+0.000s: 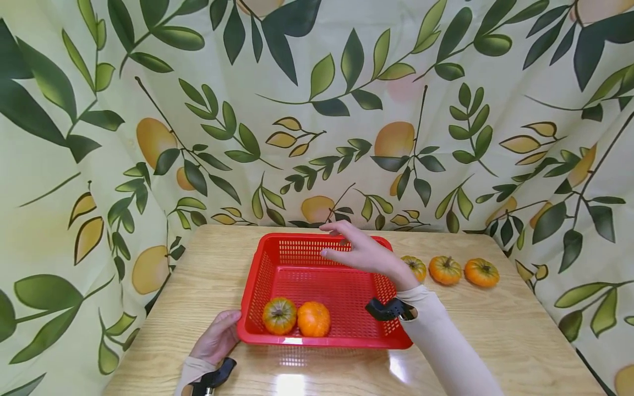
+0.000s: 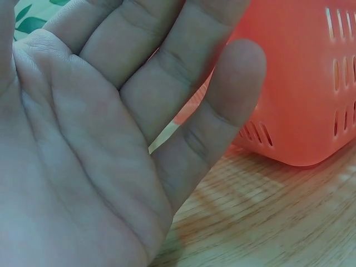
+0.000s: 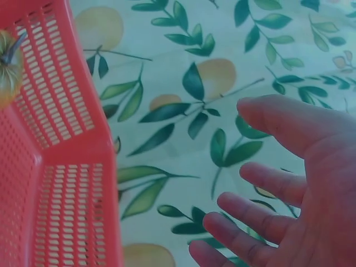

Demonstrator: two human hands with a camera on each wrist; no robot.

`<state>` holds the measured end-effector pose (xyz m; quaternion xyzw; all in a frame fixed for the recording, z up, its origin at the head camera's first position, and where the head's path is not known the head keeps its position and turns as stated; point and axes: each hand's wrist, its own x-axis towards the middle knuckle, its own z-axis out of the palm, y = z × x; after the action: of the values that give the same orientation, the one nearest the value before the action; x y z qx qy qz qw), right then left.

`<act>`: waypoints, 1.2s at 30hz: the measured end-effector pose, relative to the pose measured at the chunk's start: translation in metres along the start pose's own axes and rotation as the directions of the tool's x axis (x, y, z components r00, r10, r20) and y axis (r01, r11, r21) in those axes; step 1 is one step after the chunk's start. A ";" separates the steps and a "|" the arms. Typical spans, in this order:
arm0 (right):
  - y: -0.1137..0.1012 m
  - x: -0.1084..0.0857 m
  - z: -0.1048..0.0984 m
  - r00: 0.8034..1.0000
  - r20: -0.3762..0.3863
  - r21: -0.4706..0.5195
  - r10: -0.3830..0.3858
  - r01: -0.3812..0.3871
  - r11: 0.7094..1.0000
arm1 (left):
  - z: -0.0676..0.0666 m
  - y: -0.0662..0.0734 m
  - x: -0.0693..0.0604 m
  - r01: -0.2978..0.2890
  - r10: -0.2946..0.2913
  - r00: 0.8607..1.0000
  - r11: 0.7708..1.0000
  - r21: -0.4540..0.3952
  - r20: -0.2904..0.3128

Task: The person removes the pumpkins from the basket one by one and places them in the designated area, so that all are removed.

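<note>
A red plastic basket (image 1: pixel 324 340) with slotted walls stands on the wooden table. Inside it, near the front left, a green-and-orange small pumpkin (image 1: pixel 279 316) sits beside an orange small pumpkin (image 1: pixel 313 319). My left hand (image 1: pixel 218 336) is at the basket's front left corner, its fingers extended against the outer wall; the left wrist view shows the palm (image 2: pixel 89 156) with nothing in it. Above the right back part of the basket hovers my right hand (image 1: pixel 364 250), fingers spread and holding nothing. The right wrist view shows those fingers (image 3: pixel 267 222) apart from the basket.
To the right of the basket, three more small pumpkins stand in a row on the table: one partly hidden by my right forearm (image 1: pixel 415 267), a middle one (image 1: pixel 445 270) and a right one (image 1: pixel 482 273). A leaf-patterned cloth (image 1: pixel 317 137) hangs behind the table (image 1: pixel 515 330).
</note>
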<state>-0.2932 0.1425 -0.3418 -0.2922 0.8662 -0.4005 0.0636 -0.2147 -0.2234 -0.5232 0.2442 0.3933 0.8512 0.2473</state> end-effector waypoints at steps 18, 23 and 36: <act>0.012 0.021 0.035 0.981 0.186 0.010 0.044 -0.047 0.999 | 0.002 -0.001 0.000 0.031 -0.031 0.999 1.000 0.005 -0.041; 0.015 0.021 0.041 0.966 0.253 0.008 0.047 -0.051 0.999 | 0.003 0.000 0.001 0.018 -0.018 0.999 1.000 0.001 -0.027; 0.016 0.024 0.061 0.894 0.434 -0.093 0.111 -0.078 0.993 | 0.001 0.000 -0.001 0.016 -0.016 0.999 1.000 -0.005 -0.033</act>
<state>-0.2996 0.0974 -0.3917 -0.3346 0.8568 -0.2889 0.2657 -0.2131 -0.2233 -0.5230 0.2264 0.3974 0.8539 0.2481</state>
